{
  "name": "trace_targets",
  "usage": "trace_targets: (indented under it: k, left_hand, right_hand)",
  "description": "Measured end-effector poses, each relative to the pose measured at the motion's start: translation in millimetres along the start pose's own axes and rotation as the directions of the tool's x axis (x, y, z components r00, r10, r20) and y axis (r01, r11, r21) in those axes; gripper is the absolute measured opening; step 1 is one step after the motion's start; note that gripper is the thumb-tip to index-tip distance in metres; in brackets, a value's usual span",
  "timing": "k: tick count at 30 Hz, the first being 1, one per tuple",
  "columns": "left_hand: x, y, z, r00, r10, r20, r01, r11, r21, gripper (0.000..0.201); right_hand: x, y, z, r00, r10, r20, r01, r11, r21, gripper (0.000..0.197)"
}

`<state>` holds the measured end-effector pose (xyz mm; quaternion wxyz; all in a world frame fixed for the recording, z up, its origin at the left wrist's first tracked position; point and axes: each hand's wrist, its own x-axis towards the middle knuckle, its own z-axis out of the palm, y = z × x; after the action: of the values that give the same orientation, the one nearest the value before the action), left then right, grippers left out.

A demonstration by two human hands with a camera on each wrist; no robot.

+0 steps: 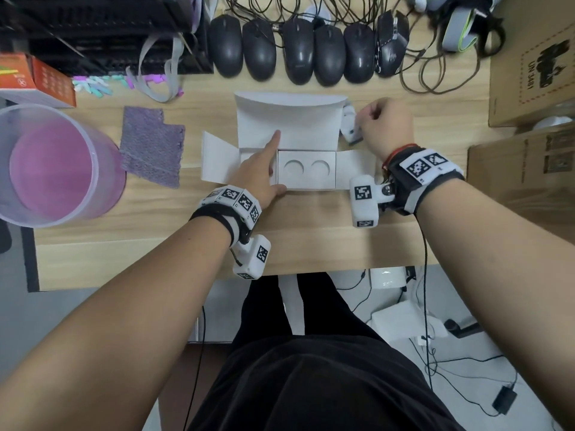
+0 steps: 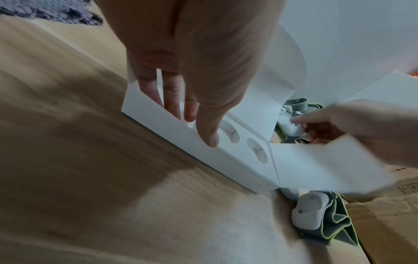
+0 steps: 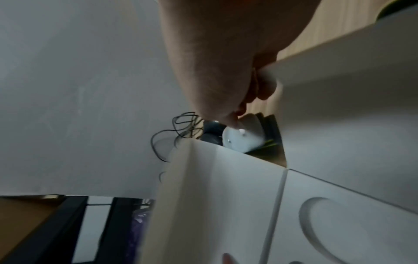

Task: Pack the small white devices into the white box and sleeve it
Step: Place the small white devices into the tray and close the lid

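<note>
The white box lies open mid-table, lid raised at the back and side flaps spread. Its insert shows two empty round recesses. My left hand rests on the box's left part with straight fingers, index against the lid, thumb on the front wall. My right hand, beside the lid's right end, pinches a small white device with curled fingers; the device lies under the fingertips. A second white device with a grey strap lies by the right flap.
Several black mice with tangled cables line the back. A purple cloth and a translucent tub sit left. Cardboard boxes stand along the right. Bare wood runs from the box to the table's front edge.
</note>
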<state>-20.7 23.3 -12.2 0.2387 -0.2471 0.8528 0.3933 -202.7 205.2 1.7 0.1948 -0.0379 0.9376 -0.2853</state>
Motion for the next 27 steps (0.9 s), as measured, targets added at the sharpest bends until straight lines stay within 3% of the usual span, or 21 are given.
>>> trace_targets:
  k: [4, 7, 9, 11, 16, 21, 27]
  left_hand:
    - [3, 3, 0, 1.0, -0.027, 0.016, 0.027, 1.0, -0.001, 0.111]
    - [4, 6, -3, 0.998, -0.05, 0.049, 0.047, 0.998, 0.042, 0.114]
    - [4, 5, -4, 0.996, -0.063, 0.065, 0.058, 0.996, 0.074, 0.116]
    - [4, 5, -4, 0.994, -0.077, 0.079, 0.07, 0.993, 0.097, 0.117]
    - [4, 8, -6, 0.991, -0.095, 0.098, 0.084, 0.99, 0.117, 0.115]
    - [3, 10, -7, 0.992, -0.105, 0.074, 0.096, 0.988, 0.118, 0.113]
    - [3, 8, -6, 0.995, -0.091, 0.041, 0.085, 0.988, 0.126, 0.109]
  right_hand:
    - [-14, -5, 9, 0.989, -0.104, 0.106, 0.118, 0.983, -0.139, 0.02]
    - [-8, -5, 16, 0.997, 0.012, 0.072, 0.001, 0.983, -0.183, 0.011]
    - [0, -7, 12, 0.997, 0.082, 0.014, -0.08, 0.989, -0.128, 0.026]
    - [9, -9, 8, 0.999, 0.036, -0.015, -0.038, 0.992, -0.118, 0.04]
    - [21, -22, 14, 0.976, -0.057, 0.211, 0.102, 0.973, -0.208, 0.06]
    - [30, -27, 15, 0.969, -0.026, 0.248, 0.093, 0.96, -0.263, 0.043]
    - [37, -18, 8, 0.941, -0.056, 0.334, 0.193, 0.9, -0.392, 0.028]
